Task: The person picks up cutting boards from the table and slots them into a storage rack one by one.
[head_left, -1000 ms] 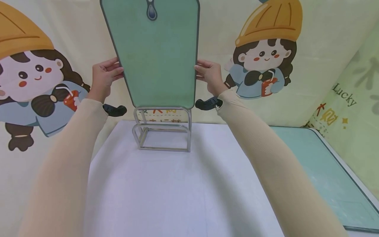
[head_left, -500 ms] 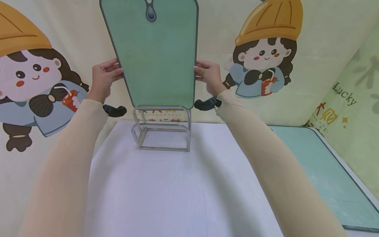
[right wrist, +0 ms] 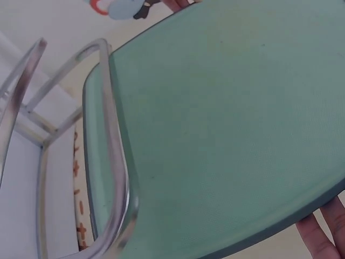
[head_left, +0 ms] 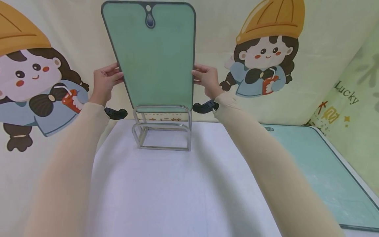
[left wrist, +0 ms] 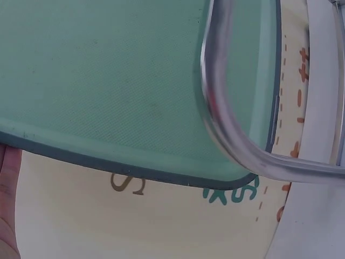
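Note:
A green cutting board (head_left: 154,59) with a dark rim and a teardrop inlay under its hanging hole stands upright over a metal rack (head_left: 161,147). Its lower edge sits just behind the rack's rear hoop (right wrist: 114,135), above the base. With thumb and fingers, my left hand (head_left: 103,80) pinches the left edge. At the same height on the right edge, my right hand (head_left: 206,79) grips in the same way. In the left wrist view, the board's lower corner (left wrist: 237,175) overlaps behind the hoop.
A large green board (head_left: 322,171) with a dark rim lies flat on the right of the white table (head_left: 165,191). Behind the rack hangs a cream cloth (head_left: 213,42) printed with cartoon figures and lettering.
Both hands have lowered the board slightly, bringing its top edge and hanging hole into view and its lower edge below the rear hoop's top. The rack stays in place.

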The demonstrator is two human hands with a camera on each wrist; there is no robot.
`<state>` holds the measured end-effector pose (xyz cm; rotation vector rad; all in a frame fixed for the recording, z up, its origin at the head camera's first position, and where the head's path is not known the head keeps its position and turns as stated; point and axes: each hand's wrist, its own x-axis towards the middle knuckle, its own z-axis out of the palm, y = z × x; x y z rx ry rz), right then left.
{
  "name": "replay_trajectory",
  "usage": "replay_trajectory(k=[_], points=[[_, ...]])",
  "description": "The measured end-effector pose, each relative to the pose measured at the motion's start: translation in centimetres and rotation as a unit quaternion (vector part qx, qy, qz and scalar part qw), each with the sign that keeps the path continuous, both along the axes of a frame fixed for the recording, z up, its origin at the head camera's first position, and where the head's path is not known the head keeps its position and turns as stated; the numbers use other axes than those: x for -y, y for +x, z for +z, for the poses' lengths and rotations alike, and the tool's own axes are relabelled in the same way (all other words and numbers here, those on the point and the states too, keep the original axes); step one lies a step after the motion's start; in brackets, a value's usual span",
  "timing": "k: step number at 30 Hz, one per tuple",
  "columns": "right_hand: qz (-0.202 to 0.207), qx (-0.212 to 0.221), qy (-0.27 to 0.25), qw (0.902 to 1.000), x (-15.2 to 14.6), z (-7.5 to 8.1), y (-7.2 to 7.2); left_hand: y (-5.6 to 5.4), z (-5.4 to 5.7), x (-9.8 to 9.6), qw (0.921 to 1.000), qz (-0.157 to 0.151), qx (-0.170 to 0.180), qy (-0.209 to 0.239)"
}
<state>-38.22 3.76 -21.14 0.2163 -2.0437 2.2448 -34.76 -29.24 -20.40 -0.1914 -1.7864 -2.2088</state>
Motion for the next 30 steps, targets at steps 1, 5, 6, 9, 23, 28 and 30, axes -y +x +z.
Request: replay_trajectory(k=[1,5,6,9,23,28,30], points=[[0.002,-0.002,0.002,1.0,0.0,-0.2,0.0,0.0,-0.2,0.0,1.0,0.001,-0.001,0.0],[0.003,-0.002,0.009,1.0,0.1,-0.9,-0.1,-0.1,-1.0,0.0,0.9999,0.002,-0.009,-0.006],[0.002,-0.003,0.011,0.9999,0.1,-1.1,-0.1,-0.2,-1.3,0.0,0.9999,0.001,-0.01,-0.007],[-0.002,0.002,0.007,1.0,0.0,-1.6,-0.3,-0.4,-2.0,0.0,0.9998,0.0,-0.009,-0.017],[-0.001,0.017,0.015,0.9997,0.1,-3.6,-0.6,-0.9,-4.4,0.1,0.9996,0.008,0.017,-0.024],[-0.002,0.018,0.022,0.9996,0.2,-4.1,-0.5,-1.2,-5.1,0.3,0.9992,0.012,0.027,-0.028],[-0.001,0.019,0.024,0.9995,0.2,-4.3,-0.5,-1.3,-5.4,0.4,0.999,0.014,0.031,-0.03]])
